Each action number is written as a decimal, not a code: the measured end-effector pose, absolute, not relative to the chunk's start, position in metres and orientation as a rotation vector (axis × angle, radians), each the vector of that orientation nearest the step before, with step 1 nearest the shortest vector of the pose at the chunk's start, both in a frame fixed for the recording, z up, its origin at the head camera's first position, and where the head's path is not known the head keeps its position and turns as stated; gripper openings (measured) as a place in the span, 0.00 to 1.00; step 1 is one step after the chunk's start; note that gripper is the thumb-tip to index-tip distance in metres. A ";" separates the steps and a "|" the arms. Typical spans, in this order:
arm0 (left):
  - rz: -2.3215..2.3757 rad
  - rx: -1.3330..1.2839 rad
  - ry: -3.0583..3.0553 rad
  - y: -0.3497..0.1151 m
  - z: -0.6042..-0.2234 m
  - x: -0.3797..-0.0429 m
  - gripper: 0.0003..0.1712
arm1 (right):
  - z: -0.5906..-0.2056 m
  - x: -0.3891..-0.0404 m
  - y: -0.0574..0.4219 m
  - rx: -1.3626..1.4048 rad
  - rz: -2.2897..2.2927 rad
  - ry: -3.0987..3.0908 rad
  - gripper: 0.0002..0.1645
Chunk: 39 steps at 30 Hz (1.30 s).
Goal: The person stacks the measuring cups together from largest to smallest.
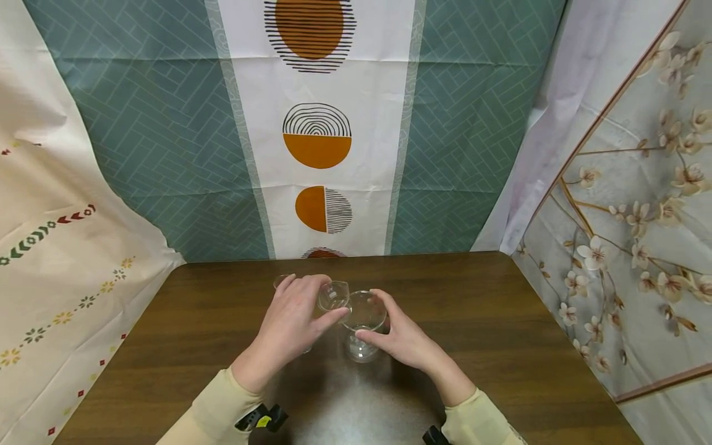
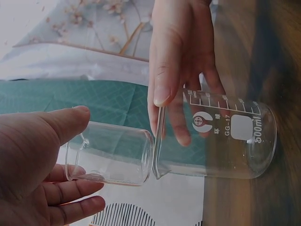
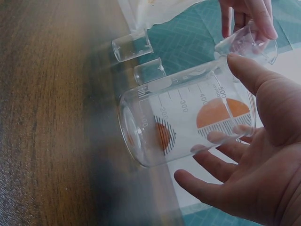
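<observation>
A large clear glass beaker (image 2: 221,136), printed with a scale and "500ml", stands upright in the middle of the table. My right hand (image 1: 406,337) holds it near the rim, thumb on the near side and fingers round the far side. With my left hand (image 1: 297,315) I grip a smaller clear glass beaker (image 2: 115,153) between thumb and fingers. Its lower end is right by the large beaker's rim; whether they touch I cannot tell. Two more small glass beakers (image 3: 132,46) (image 3: 149,70) appear beyond the large one in the right wrist view, partly hidden behind my left hand in the head view.
The brown wooden table (image 1: 473,321) has its back edge against a green and white patterned cloth (image 1: 467,154). Light printed cloths hang at the left (image 1: 67,247) and right (image 1: 628,216). Black wrist devices (image 1: 260,418) sit at both cuffs.
</observation>
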State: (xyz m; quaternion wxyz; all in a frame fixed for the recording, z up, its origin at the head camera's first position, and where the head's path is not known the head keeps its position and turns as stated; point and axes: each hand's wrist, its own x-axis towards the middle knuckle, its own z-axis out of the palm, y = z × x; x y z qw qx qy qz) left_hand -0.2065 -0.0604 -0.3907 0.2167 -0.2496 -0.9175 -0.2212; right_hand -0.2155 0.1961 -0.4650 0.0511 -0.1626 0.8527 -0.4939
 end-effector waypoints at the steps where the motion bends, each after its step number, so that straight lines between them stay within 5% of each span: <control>1: -0.615 -0.693 -2.544 -0.059 -0.391 -0.207 0.36 | -0.465 -0.215 0.196 -0.495 -1.500 2.596 0.55; 39: -0.683 -0.772 -2.583 -0.030 -0.401 -0.219 0.35 | -0.465 -0.216 0.199 -0.504 -1.508 2.564 0.52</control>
